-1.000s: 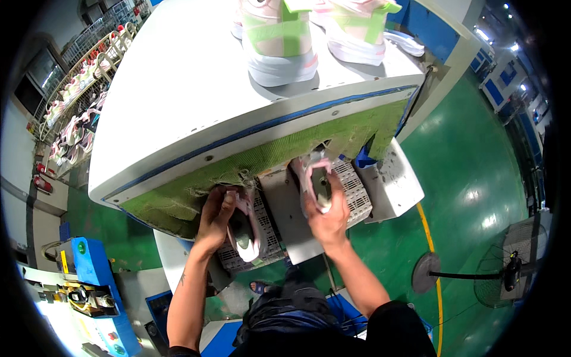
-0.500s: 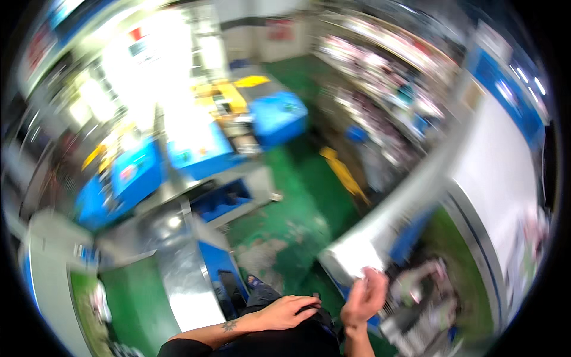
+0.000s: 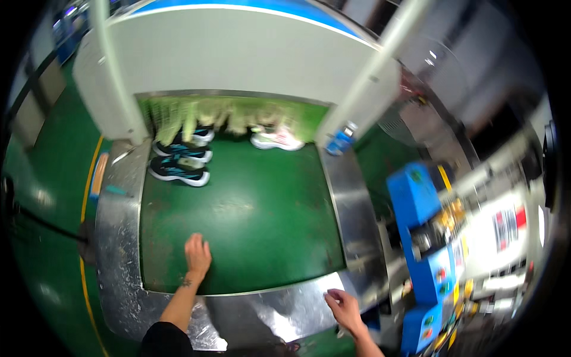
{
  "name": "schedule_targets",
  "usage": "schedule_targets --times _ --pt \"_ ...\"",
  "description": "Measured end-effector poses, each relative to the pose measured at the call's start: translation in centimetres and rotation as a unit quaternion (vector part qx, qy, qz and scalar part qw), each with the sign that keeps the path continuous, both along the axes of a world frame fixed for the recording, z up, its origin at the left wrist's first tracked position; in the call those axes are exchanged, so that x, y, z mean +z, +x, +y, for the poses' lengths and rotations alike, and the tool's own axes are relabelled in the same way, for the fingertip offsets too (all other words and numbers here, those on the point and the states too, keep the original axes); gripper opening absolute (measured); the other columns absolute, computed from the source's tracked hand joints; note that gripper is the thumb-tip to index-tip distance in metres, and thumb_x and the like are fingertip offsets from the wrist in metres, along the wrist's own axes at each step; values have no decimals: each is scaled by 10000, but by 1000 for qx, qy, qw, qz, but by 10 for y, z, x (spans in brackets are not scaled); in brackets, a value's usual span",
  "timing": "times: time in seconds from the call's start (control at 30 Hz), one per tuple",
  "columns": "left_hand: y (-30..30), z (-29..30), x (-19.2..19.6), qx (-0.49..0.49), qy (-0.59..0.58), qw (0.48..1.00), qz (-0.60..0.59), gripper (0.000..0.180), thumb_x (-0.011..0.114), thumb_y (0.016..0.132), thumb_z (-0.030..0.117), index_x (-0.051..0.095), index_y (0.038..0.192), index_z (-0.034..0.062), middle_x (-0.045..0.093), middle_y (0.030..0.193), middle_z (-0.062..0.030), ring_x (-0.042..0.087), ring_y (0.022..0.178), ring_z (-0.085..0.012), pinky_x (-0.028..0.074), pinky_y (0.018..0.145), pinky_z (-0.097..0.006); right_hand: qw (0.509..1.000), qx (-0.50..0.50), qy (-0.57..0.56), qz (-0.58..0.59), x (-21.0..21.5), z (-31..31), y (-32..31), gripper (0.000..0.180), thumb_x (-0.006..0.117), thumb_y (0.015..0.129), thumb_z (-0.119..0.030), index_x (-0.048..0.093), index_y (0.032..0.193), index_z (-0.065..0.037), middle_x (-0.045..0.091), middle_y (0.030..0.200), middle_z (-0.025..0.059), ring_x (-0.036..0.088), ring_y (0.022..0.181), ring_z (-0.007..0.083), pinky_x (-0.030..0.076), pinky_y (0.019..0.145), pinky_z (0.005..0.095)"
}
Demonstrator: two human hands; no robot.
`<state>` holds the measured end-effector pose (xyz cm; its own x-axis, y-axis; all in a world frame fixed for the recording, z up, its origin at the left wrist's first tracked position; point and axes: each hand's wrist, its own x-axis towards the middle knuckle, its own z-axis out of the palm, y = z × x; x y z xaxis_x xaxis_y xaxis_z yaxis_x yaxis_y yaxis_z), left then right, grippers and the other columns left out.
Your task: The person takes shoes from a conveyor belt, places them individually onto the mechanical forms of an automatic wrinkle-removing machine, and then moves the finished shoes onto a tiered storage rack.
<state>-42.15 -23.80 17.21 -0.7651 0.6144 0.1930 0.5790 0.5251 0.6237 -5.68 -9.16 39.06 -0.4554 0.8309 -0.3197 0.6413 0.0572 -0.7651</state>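
My left hand [image 3: 197,254] lies flat on the near part of a green conveyor belt [image 3: 256,214], fingers together, holding nothing. Over the shiny metal end plate [image 3: 279,309] at the belt's near edge, my right hand [image 3: 343,307] hovers with fingers loosely curled and nothing in it. Far up the belt, two black and teal shoes [image 3: 178,169] sit at the left. A white and pink shoe [image 3: 276,140] rests at the mouth of a white tunnel machine [image 3: 238,53], under its pale fringe curtain [image 3: 220,116].
Metal side rails [image 3: 116,220] flank the belt. A blue control cabinet [image 3: 419,238] with buttons stands to the right, beside blurred equipment. Green floor with a yellow line [image 3: 89,178] runs along the left.
The view has swung from another white machine, where both hands held shoes, across the workshop to this conveyor. Both hands are now empty, the left resting on the belt.
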Motion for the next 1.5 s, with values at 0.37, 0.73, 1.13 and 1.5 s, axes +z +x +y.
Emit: schedule_targets --times 0.37,0.73,1.13,1.5 --pt "-52 -35 -1 68 -71 995 28 449 607 792 143 494 1190 -32 476 1286 -177 442 1201 -343 328 1006 -477 823 488 272 -102 -115 115 -535 740 745 667 -424 439 1141 55 613 981 253 607 895 406 499 779 441" --pt "-169 -35 5 55 -5 988 145 436 569 803 68 485 1222 -18 489 1288 -163 438 1218 -333 311 1037 -465 973 183 -127 58 -110 -1 -260 769 696 726 -561 531 1161 51 649 931 182 608 870 276 470 827 370" --pt "107 79 215 -183 294 735 -583 579 555 864 50 297 1381 19 374 1382 -150 365 1274 -255 334 1030 -389 936 8 55 347 50 -60 -78 690 729 777 -294 406 1311 -1 582 1062 151 567 971 216 436 887 306" --pt "411 55 234 -464 59 703 -536 477 500 928 227 389 1327 -10 519 1207 -146 534 1051 -276 442 902 -405 840 -314 -58 438 52 -144 241 508 689 820 -236 490 1233 -18 549 1088 44 496 990 133 419 893 301"
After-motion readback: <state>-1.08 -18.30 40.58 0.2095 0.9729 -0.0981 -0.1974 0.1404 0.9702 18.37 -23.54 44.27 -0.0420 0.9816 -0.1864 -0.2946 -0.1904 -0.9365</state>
